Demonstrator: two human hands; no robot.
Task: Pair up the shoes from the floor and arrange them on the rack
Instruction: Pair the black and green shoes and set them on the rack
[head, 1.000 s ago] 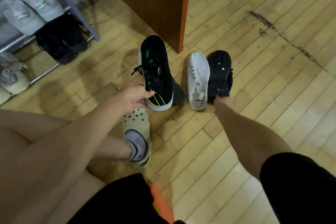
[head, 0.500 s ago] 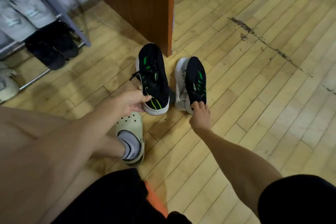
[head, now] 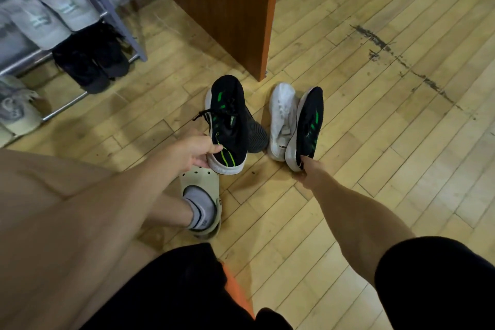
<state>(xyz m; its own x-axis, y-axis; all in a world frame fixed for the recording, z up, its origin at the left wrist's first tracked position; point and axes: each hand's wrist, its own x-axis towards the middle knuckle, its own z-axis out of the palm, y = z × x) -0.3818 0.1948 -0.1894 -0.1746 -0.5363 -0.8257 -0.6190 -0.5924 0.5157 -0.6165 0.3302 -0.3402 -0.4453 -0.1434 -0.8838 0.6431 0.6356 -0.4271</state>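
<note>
Each hand grips one black-and-green sneaker at the heel. The left hand (head: 194, 151) pinches the left sneaker (head: 229, 126); the right hand (head: 308, 173) clasps the right sneaker (head: 308, 126), tilted against a white shoe (head: 281, 118). Both point away; the rack (head: 112, 8) stands far left, nearer the left hand.

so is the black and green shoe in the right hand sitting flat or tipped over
Tipped. The right-hand shoe stands on its edge, white sole facing the white shoe, with the right hand at its heel.
</note>
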